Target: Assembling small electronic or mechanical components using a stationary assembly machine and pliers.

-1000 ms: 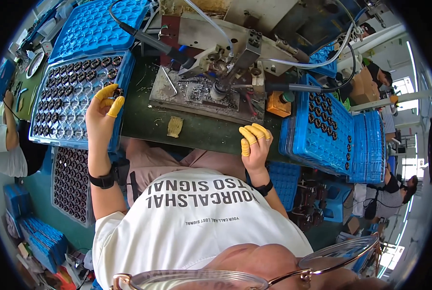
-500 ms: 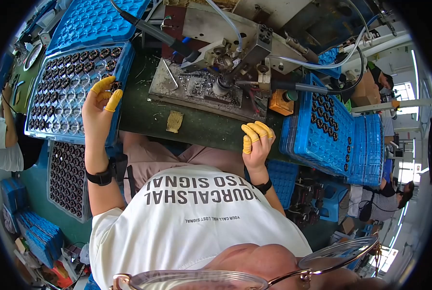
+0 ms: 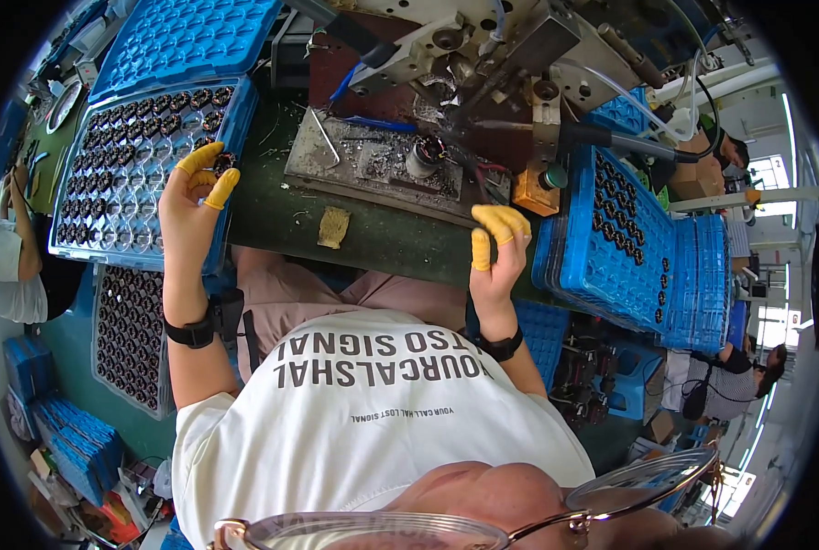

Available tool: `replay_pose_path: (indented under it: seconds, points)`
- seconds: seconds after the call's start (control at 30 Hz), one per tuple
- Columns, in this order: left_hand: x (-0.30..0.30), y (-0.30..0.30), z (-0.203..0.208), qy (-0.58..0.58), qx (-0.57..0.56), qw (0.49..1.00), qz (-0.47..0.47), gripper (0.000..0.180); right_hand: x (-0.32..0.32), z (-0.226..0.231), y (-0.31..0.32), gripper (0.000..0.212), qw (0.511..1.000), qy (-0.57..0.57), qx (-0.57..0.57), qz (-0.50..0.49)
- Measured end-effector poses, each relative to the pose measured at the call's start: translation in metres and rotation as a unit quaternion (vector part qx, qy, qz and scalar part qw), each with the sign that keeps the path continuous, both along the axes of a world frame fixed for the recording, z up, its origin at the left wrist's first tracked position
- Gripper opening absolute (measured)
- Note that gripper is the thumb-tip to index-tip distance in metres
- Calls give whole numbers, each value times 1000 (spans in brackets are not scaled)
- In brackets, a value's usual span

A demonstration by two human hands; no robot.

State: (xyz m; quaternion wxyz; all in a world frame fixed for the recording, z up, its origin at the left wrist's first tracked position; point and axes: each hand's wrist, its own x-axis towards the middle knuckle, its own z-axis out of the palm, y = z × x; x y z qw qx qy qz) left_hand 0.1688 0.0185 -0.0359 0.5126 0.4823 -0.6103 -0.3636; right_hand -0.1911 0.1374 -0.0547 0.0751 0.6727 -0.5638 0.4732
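A small, round, black component [image 3: 225, 165] sits pinched between the left hand's [image 3: 189, 200] yellow-covered thumb and fingers, above the right side of a blue plastic tray [image 3: 243, 115]. The right hand [image 3: 496, 261], fingers half curled, thumb apart, visibly empty, hovers by the dark-green bench's [image 3: 267, 215] front edge.

Wide fisheye view downward from head height

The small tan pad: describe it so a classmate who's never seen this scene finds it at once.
Start at the machine, top centre; drop to the green table in front of its grey base. Between left hand and right hand lies the pad: flat, roughly rectangular, the lone tan patch on green.
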Motion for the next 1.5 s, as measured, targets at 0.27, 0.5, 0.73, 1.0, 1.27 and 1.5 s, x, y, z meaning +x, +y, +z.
replay_pose_path:
  seconds: [0.27,0.5,0.73,1.0,1.27,1.5]
  points:
    - [2,4,-3,-6,-9,1000,8,39,29,26,-75,45,995,-86,28,48]
    - [10,0,-12,-28,-2,1000,-5,41,4,54,-33,43,982,-150,99,53]
    - [25,-5,-16,-29,19,999,2,43,-92,29,94,46,797,-349,450,201]
    - [7,-5,0,-70,14,997,21,40,-192,-173,225,39,799,-332,402,-300]
    - [10,-2,-3,-95,10,995,40,39,-189,-255,203,42,780,-209,377,-454]
    - [5,-2,-5,-79,8,997,17,40,-189,-244,212,37,796,-136,384,-448]
